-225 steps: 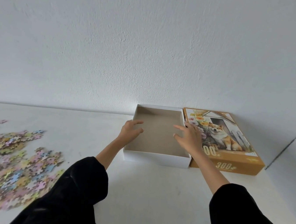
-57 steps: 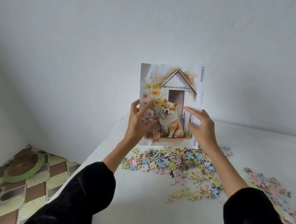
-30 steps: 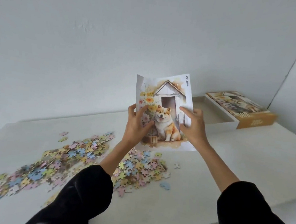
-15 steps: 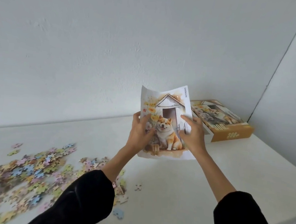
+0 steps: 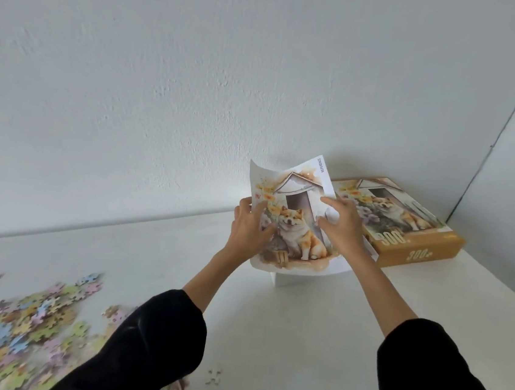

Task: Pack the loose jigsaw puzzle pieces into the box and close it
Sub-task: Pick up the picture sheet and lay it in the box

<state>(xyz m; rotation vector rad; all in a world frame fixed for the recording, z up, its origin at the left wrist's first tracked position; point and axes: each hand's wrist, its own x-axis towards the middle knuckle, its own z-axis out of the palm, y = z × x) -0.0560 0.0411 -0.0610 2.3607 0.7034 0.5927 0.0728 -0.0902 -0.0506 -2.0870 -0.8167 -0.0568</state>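
A reference sheet (image 5: 300, 199) printed with a dog and a doghouse is held over the white box base (image 5: 298, 280), hiding most of it. My left hand (image 5: 248, 228) grips the sheet's left edge. My right hand (image 5: 343, 224) holds its right side, fingers spread on the picture. The sheet bends a little. The orange box lid (image 5: 404, 239) lies just right of the base, picture side up. Loose pastel puzzle pieces (image 5: 19, 328) are heaped at the lower left of the table, partly behind my left sleeve.
The white table (image 5: 282, 340) meets a white wall at the back and a second wall at the right, behind the lid. A single stray piece (image 5: 214, 377) lies between my forearms.
Both hands have carried the sheet to the right and down, from above the puzzle pile to over the box base. The view has swung right, so the pile now sits at the lower left.
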